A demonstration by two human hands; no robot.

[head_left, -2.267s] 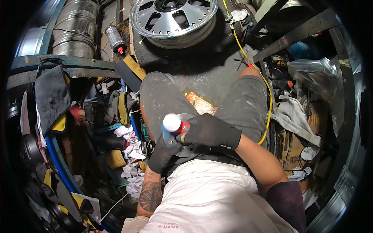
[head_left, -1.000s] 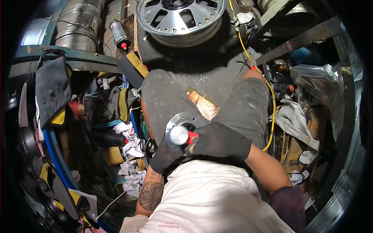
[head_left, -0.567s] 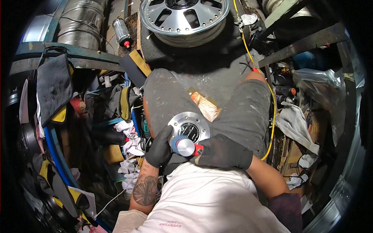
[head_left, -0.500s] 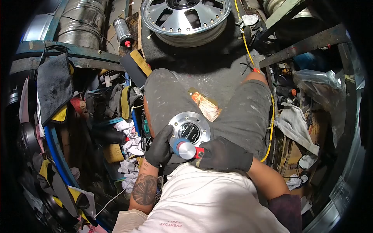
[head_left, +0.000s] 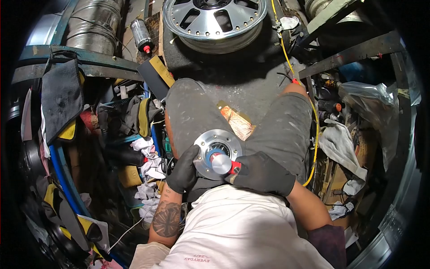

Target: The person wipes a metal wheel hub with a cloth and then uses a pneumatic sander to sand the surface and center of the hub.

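A round silver metal disc (head_left: 227, 136) with small holes round its rim lies over my lap. My left hand (head_left: 183, 170), in a black glove, grips the disc's left edge. In my gloved right hand (head_left: 262, 174) is a small red tool (head_left: 234, 167) with a round silver head. The tool's blue pad (head_left: 208, 155) is over the middle of the disc and covers part of its dark centre; whether it touches cannot be made out.
A large silver wheel rim (head_left: 215, 24) lies ahead on a dark surface. A yellow hose (head_left: 316, 134) runs down the right side. Cloths (head_left: 62, 101) and tools crowd the left frame, with a grey rag (head_left: 338, 145) at right. A bottle (head_left: 141, 36) lies upper left.
The red tool and my right hand have moved slightly right and up, from the disc's lower part to over its centre. My left hand still holds the edge.
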